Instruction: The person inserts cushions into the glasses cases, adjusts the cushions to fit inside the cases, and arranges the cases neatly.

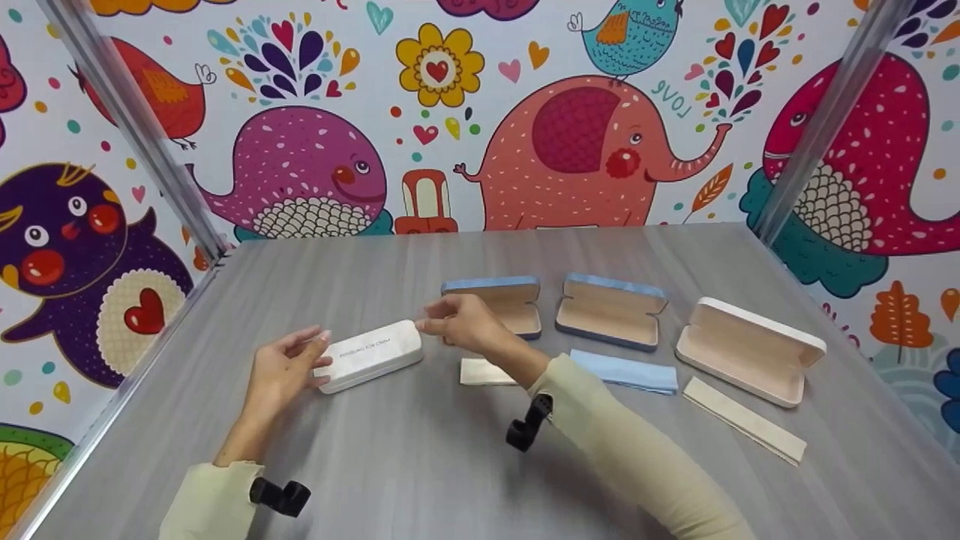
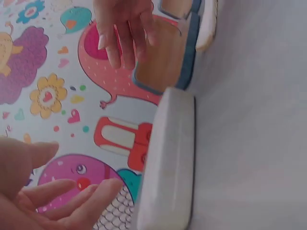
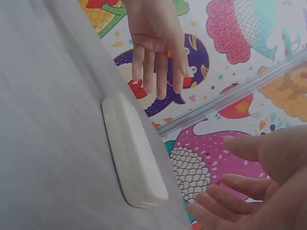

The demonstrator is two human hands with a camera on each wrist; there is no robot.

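Observation:
A closed white glasses case with small dark lettering on its lid lies slanted on the table. At its left end is my left hand, fingers loosely spread and overlapping the case's edge in the head view. My right hand is at the other end, its fingertips close to the corner. Both wrist views show a gap between the hands and the white case, with the left hand and right hand relaxed and holding nothing.
Two blue glasses cases stand open at the back, one partly behind the right hand. An open white case is on the right. Folded cloths lie in front: a cream one, a blue one and another cream cloth.

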